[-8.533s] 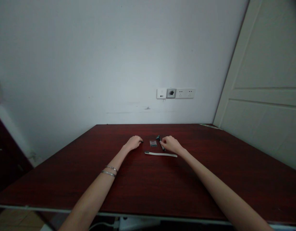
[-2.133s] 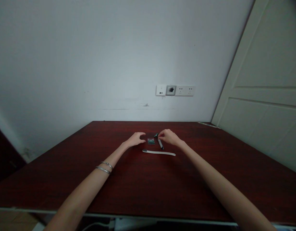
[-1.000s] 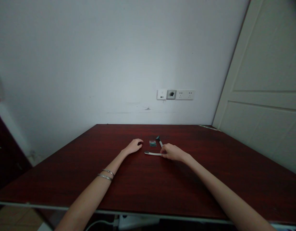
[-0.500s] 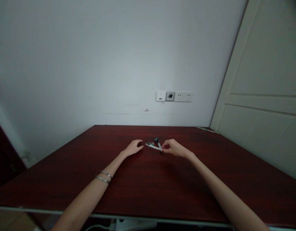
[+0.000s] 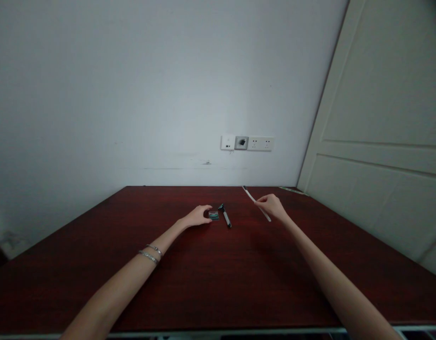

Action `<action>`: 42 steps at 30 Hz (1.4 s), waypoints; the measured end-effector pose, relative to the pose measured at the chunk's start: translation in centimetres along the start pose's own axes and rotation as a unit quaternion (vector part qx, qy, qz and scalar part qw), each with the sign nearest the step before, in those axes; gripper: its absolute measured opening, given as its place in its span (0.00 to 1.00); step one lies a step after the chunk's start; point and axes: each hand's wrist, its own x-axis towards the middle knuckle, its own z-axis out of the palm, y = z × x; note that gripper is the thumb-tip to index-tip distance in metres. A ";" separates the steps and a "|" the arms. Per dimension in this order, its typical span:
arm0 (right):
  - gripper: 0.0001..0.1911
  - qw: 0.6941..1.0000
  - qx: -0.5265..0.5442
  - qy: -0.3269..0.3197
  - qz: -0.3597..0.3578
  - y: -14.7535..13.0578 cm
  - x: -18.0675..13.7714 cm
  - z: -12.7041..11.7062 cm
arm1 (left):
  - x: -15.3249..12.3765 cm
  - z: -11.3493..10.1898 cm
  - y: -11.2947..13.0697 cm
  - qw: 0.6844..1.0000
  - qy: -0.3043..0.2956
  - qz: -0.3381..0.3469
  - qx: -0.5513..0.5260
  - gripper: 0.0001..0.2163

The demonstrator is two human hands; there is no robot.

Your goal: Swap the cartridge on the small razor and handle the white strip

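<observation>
My right hand (image 5: 271,206) pinches a slim white toothbrush (image 5: 250,196) near its middle, above the table's right-centre part. Its dark head points up and away to the left. My left hand (image 5: 197,216) is at the table, its thumb and fingers apart in a C shape around the left side of a small clear pack of razor cartridges (image 5: 213,216). Whether the fingertips press on the pack I cannot tell. Just right of the pack lies a razor (image 5: 225,216) with a grey and black handle, its head at the far end.
The dark red wooden table (image 5: 189,283) runs back to a pale wall. Sockets (image 5: 260,143) are set in the wall above it. A pale panelled door (image 5: 373,189) stands along the right side. A thin strip (image 5: 293,191) lies at the back right corner.
My right hand has carried the toothbrush right and away from the razor, turning it. My left hand has moved right to the cartridge pack. The view has shifted slightly right.
</observation>
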 end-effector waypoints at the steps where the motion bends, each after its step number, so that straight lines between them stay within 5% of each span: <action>1: 0.13 0.999 -0.021 0.007 0.033 1.0 0.2 -0.1 | 0.0 0.1 0.0 1.000 0.000 -0.003 -0.008 0.26; 5: 0.13 0.991 -0.071 0.017 0.116 4.3 0.4 -0.2 | 0.0 0.3 0.0 1.000 0.011 -0.008 -0.015 0.24; 13: 0.11 0.985 -0.107 0.001 0.132 6.7 0.5 0.7 | 0.1 0.2 -0.7 1.000 0.023 -0.019 -0.010 0.23; 24: 0.10 0.983 -0.148 -0.005 0.112 7.3 -0.1 1.5 | 0.0 1.2 -0.9 0.993 0.108 -0.050 -0.015 0.21; 37: 0.17 0.973 -0.201 -0.026 0.109 6.3 -0.8 1.2 | 0.8 1.3 1.4 0.984 0.169 0.025 -0.047 0.21; 42: 0.16 0.981 -0.195 0.006 -0.016 5.1 -1.2 0.5 | 0.9 1.3 3.3 0.984 0.165 0.044 -0.051 0.22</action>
